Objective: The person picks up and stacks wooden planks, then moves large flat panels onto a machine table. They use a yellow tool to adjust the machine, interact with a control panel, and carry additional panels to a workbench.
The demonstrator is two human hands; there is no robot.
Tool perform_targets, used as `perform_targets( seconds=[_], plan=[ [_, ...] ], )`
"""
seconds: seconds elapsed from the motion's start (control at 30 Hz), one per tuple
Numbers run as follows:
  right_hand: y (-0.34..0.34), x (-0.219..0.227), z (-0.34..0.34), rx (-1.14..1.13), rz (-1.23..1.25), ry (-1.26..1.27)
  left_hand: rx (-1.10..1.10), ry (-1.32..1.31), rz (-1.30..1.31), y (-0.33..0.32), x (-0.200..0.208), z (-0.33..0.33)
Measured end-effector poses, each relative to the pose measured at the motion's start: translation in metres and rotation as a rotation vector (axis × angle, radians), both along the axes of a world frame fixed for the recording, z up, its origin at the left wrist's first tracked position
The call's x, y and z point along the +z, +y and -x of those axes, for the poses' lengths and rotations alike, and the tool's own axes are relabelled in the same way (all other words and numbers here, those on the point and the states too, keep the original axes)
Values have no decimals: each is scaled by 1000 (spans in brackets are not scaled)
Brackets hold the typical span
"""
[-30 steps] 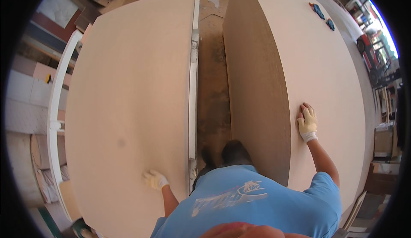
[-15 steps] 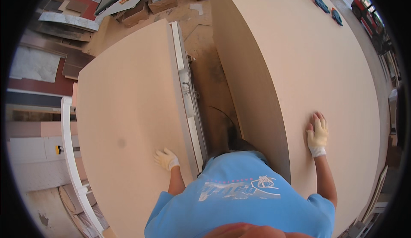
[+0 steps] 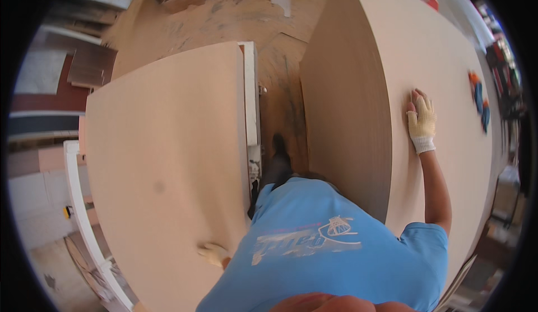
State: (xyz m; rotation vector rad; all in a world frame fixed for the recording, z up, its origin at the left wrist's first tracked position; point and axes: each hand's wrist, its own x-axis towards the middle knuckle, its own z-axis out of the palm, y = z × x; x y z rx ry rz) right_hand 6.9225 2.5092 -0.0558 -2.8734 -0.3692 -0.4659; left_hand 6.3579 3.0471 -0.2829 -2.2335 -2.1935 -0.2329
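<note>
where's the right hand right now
In the head view the gloved right hand lies flat on top of the tall stack of boards at the right, a little left of the blue-and-orange gloves lying there.

Both hands wear cream knit gloves, the right hand [image 3: 421,122] and the left hand [image 3: 212,252]. The two large boards, left board [image 3: 168,166] and right board stack [image 3: 448,59], are pale beige, the stack's side darker tan. The person's T-shirt [image 3: 336,256] is bright blue with a white print. The floor [image 3: 235,20] is dusty brown. A spare pair of gloves [image 3: 479,102] is blue and orange.
</note>
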Motion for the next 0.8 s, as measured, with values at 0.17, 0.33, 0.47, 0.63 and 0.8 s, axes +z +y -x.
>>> perform_targets(
  seconds=[0.17, 0.33, 0.47, 0.63, 0.8],
  plan=[
    [26, 2, -160, -10, -65, 98, -302, -9, 64, 79, -16, -259],
    [34, -1, -291, 21, -27, 52, -411, -57, 103, 138, -17, -527],
    [39, 2, -401, 66, 31, 2, -396, -221, 111, 172, -15, -678],
    [56, 7, -499, 87, -9, 3, -259, -114, 45, 198, -26, -754],
    [52, -5, -561, 129, 36, 93, -268, -45, -149, 194, -33, -756]
  ],
)
